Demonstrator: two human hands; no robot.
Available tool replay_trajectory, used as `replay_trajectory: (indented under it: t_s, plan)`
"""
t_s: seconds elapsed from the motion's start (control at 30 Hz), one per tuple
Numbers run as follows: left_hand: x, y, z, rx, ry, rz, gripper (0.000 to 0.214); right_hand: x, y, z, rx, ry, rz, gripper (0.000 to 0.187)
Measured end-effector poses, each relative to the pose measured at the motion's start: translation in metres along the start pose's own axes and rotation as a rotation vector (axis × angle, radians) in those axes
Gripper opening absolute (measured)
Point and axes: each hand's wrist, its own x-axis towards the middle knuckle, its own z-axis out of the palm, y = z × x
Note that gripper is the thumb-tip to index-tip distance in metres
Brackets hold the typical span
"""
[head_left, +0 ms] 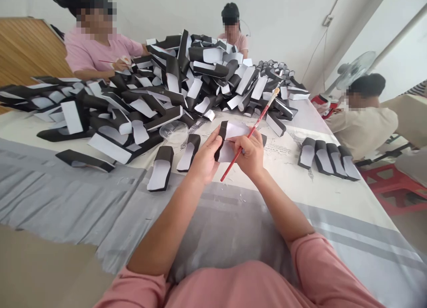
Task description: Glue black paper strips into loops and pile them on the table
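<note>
My left hand [206, 159] grips a black piece with a white lining [230, 139], thumb pressed on its dark edge, above the table. My right hand [251, 153] touches the same piece from the right and pinches a red-handled brush [256, 123], whose bristle end points up and to the right. Just left of my hands two finished black-and-white pieces [175, 163] lie flat on the cloth. A clear shallow plastic dish [173, 131] sits beyond them.
A big heap of black-and-white pieces [160, 90] covers the far half of the table [100, 201]. A row of several pieces [328, 159] lies at right. Two people sit across; a third sits at right near a fan [353, 70] and red stool [390, 183].
</note>
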Motion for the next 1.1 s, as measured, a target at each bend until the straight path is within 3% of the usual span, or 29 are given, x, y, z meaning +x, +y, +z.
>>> replay_trajectory:
  t_s: [0.27, 0.37, 0.43, 0.53, 0.63, 0.7, 0.87, 1.1]
  plan:
    - [0.002, -0.004, -0.003, 0.086, -0.015, 0.032, 0.035, 0.000, -0.001, 0.000, -0.024, -0.006, -0.012, 0.032]
    - [0.005, -0.008, -0.009, 0.220, -0.033, 0.078, 0.038, 0.000, 0.001, 0.001, -0.027, -0.020, -0.008, 0.031]
    - [0.006, -0.008, -0.014, 0.401, -0.021, 0.181, 0.041, 0.000, 0.003, 0.001, -0.039, -0.016, -0.031, 0.029]
    - [0.004, -0.003, -0.019, 0.832, 0.034, 0.479, 0.044, -0.001, 0.007, 0.003, -0.102, 0.008, -0.093, 0.027]
    - [-0.001, 0.004, -0.019, 1.304, 0.045, 0.762, 0.032, -0.001, 0.010, 0.003, -0.178, -0.039, -0.151, 0.027]
    - [-0.004, 0.004, -0.018, 1.510, 0.042, 0.842, 0.022, -0.002, 0.009, 0.004, -0.210, -0.103, -0.179, 0.027]
    - [-0.005, -0.001, -0.020, 1.678, 0.079, 0.850, 0.021, -0.005, 0.006, 0.005, -0.249, -0.216, -0.234, 0.029]
    - [0.003, 0.001, -0.029, 1.658, 0.067, 0.818, 0.021, -0.002, 0.009, 0.000, -0.331, -0.306, -0.206, 0.028]
